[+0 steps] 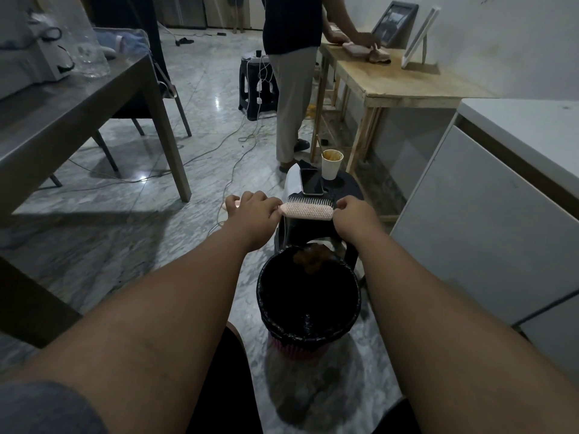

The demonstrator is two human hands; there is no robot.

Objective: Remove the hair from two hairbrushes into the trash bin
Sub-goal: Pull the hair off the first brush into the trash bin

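Grey-white marble floor point(200, 83) fills the room. One dark table point(78, 101) stands at 10 o'clock, one wooden table point(391, 79) at 1 o'clock and a white cabinet point(485, 220) at 3 o'clock. There are two black stools: the far stool point(253, 86) at 12 o'clock, and the near stool point(347, 186), which carries one phone point(310, 181) and one paper cup point(331, 166). Another person point(291, 73) stands at the wooden table.

At centre, one pink hairbrush point(308, 211) lies level, bristles up, between two hands. The left hand point(250, 211) is curled round its handle; the right hand point(354, 214) has curled fingers gripping the head's end. Below at 6 o'clock sits one black-lined trash bin point(260, 292), with a brown hair clump point(311, 260) at its far rim.
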